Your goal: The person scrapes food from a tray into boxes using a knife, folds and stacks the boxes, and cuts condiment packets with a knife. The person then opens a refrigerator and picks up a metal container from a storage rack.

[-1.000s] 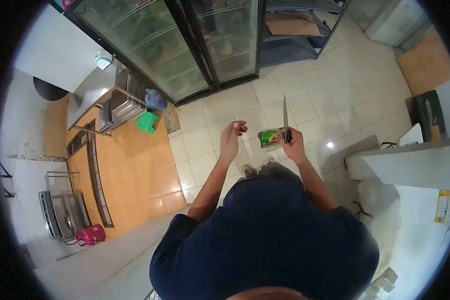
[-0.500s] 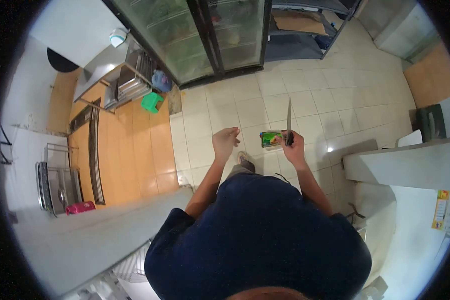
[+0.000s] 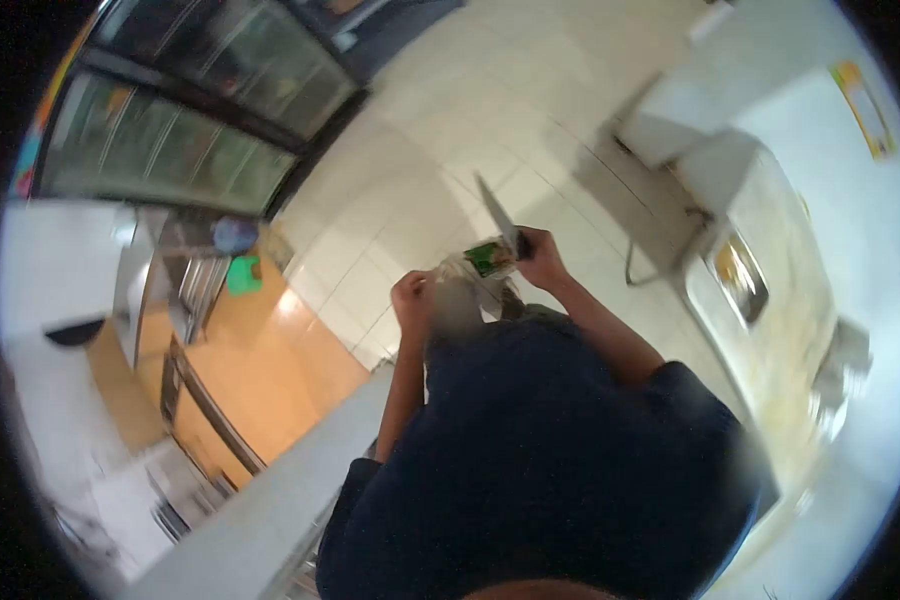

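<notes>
My right hand (image 3: 544, 262) is closed around the dark handle of a knife (image 3: 497, 210), whose broad blade points up and away from me. A small green packet (image 3: 486, 259) with a shiny clear edge is in the same hand, beside the knife handle. To the left, my left hand (image 3: 410, 298) is raised in front of my body with its fingers curled in. I see nothing held in it, though the view is blurred. Below the hands, a shoe (image 3: 511, 302) shows on the tiled floor.
Ahead left stands a glass-door fridge (image 3: 200, 110). Near it are a green stool (image 3: 243, 275) and a metal rack (image 3: 198, 290) on orange flooring. A counter with a sink (image 3: 738, 280) runs along my right. A low pale wall (image 3: 270, 480) is on my left.
My view has turned to the right, so the fridge has shifted left and the sink has come into view. My left hand's fingers have curled in. The knife and packet stay in my right hand.
</notes>
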Motion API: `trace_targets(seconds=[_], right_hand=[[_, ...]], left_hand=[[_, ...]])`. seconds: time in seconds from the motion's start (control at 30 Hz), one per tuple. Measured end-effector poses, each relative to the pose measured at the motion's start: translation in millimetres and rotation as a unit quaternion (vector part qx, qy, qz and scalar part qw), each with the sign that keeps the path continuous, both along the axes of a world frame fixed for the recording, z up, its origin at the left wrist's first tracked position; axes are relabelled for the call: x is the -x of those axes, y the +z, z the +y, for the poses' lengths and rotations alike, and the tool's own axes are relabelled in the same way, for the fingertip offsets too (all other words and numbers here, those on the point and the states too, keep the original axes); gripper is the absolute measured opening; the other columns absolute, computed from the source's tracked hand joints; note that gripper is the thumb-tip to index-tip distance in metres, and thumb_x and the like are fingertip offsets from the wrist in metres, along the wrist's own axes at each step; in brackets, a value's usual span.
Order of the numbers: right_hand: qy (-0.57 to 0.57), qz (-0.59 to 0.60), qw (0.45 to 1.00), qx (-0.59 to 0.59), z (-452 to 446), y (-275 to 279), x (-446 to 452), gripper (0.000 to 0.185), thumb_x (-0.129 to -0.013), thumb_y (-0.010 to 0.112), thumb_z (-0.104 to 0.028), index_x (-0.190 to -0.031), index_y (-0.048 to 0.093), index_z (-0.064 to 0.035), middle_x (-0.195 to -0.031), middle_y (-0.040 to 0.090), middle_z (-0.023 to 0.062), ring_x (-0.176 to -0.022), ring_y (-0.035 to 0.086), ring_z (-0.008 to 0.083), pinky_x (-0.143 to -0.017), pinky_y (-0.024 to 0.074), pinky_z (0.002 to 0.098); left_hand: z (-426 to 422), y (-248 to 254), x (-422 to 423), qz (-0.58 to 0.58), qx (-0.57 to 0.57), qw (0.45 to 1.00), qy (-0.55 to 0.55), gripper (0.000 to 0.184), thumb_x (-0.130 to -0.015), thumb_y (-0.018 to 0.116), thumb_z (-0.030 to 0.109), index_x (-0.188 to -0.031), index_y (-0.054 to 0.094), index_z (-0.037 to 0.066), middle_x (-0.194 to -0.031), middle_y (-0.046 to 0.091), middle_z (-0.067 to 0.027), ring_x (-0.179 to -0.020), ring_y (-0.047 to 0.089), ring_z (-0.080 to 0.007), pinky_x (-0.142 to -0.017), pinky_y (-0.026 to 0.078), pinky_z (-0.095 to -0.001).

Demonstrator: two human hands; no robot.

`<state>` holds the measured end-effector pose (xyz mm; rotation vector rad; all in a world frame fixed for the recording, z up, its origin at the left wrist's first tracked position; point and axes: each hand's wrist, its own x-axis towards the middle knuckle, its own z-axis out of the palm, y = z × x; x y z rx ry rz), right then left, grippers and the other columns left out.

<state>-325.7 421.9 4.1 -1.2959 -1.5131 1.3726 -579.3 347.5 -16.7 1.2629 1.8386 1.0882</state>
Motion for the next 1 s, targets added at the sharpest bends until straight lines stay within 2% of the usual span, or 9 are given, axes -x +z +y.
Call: trace_targets(seconds=[0.07, 0.13, 0.23, 0.33, 0.4, 0.47, 0.57, 0.7, 1.0], right_hand=[[-0.04, -0.007, 0.999, 0.0, -18.8, 26.0, -14.0, 0.024, -0.079, 0.075, -0.007, -0.098, 0.066, 0.0062, -0.08, 0.068, 0.0077, -0.082, 0.062, 0.0102, -0.071, 0.053, 0.0325], [-0.094, -0.039, 0.994, -0.05, -38.6, 32.5, -24.4, 0.025, -0.078, 0.075, -0.006, -0.098, 0.066, 0.0063, -0.08, 0.068, 0.0079, -0.081, 0.061, 0.01, -0.07, 0.0527, 0.0325], [-0.119, -0.019, 0.993, -0.003, -70.0, 57.0, -42.1, 0.027, -0.076, 0.075, -0.004, -0.1, 0.065, 0.0054, -0.081, 0.069, 0.0088, -0.074, 0.06, 0.0115, -0.067, 0.0513, 0.0308], [-0.148, 0.011, 0.985, -0.086, -86.7, 14.2, -48.6, 0.019, -0.08, 0.072, -0.005, -0.096, 0.066, 0.0038, -0.076, 0.066, 0.0068, -0.07, 0.057, 0.0093, -0.063, 0.049, 0.0285], [-0.15, -0.026, 0.984, -0.096, -96.4, 19.1, -48.2, 0.01, -0.086, 0.07, -0.007, -0.089, 0.066, 0.0019, -0.074, 0.065, 0.0039, -0.07, 0.057, 0.0065, -0.063, 0.0486, 0.0262], [-0.146, -0.036, 0.985, -0.081, -105.3, 27.2, -40.1, 0.01, -0.086, 0.07, -0.007, -0.089, 0.065, 0.0015, -0.072, 0.064, 0.0009, -0.068, 0.054, 0.005, -0.06, 0.046, 0.0255], [-0.151, -0.059, 0.983, -0.089, -105.8, 15.1, -26.7, 0.01, -0.085, 0.071, -0.005, -0.089, 0.065, 0.0004, -0.068, 0.058, -0.0032, -0.064, 0.049, 0.0047, -0.057, 0.0429, 0.0242], [-0.134, -0.011, 0.991, -0.01, -116.8, 14.4, 10.3, 0.007, -0.085, 0.069, 0.0, -0.089, 0.064, 0.0001, -0.069, 0.057, -0.0042, -0.064, 0.048, 0.0054, -0.059, 0.043, 0.0229], [0.025, 0.045, 0.998, -0.024, -67.4, -15.1, 67.4, 0.018, -0.082, 0.066, 0.001, -0.099, 0.065, 0.0023, -0.089, 0.069, 0.0079, -0.083, 0.065, 0.0135, -0.078, 0.0542, 0.0305]], left_hand=[[-0.7, 24.2, -14.4, -0.009, 0.041, 0.999, 0.025, 0.021, -0.09, 0.071, 0.018, -0.081, 0.071, -0.001, -0.058, 0.062, -0.0058, -0.041, 0.05, -0.0098, -0.04, 0.038, -0.0266], [9.4, 5.6, -21.0, 0.094, -0.22, 0.97, -0.028, 0.018, -0.09, 0.071, 0.016, -0.085, 0.07, -0.001, -0.058, 0.062, -0.0051, -0.045, 0.054, -0.0113, -0.044, 0.043, -0.0276], [2.5, 65.9, -32.9, 0.012, 0.111, 0.99, -0.083, 0.015, -0.088, 0.071, 0.011, -0.095, 0.069, -0.002, -0.072, 0.069, -0.0072, -0.06, 0.065, -0.0148, -0.057, 0.053, -0.0295], [15.8, 52.4, -29.3, 0.274, 0.105, 0.945, -0.142, 0.021, -0.086, 0.072, 0.008, -0.104, 0.067, 0.0, -0.074, 0.069, -0.008, -0.069, 0.068, -0.0165, -0.063, 0.057, -0.0308], [12.8, 5.5, -15.3, 0.031, -0.163, 0.975, -0.149, 0.021, -0.086, 0.073, 0.014, -0.102, 0.068, 0.001, -0.078, 0.07, -0.0086, -0.065, 0.068, -0.0168, -0.061, 0.056, -0.0324], [-4.2, 65.7, -9.8, -0.084, 0.074, 0.978, -0.175, 0.026, -0.087, 0.073, 0.021, -0.104, 0.068, 0.003, -0.083, 0.071, -0.0095, -0.075, 0.07, -0.0179, -0.066, 0.057, -0.0333], [-24.5, 97.2, -4.3, 0.213, 0.218, 0.933, -0.191, 0.031, -0.088, 0.072, 0.026, -0.109, 0.068, 0.004, -0.1, 0.071, -0.0106, -0.093, 0.07, -0.0196, -0.081, 0.056, -0.036], [-86.3, 23.8, 39.4, 0.071, 0.024, 0.988, -0.132, 0.033, -0.087, 0.071, 0.03, -0.106, 0.069, 0.003, -0.105, 0.071, -0.0132, -0.097, 0.068, -0.0245, -0.085, 0.053, -0.0367], [-111.8, -24.7, 105.5, 0.004, 0.066, 0.993, -0.096, 0.033, -0.089, 0.069, 0.025, -0.114, 0.063, 0.004, -0.089, 0.072, -0.0115, -0.083, 0.069, -0.0245, -0.076, 0.054, -0.0357]])
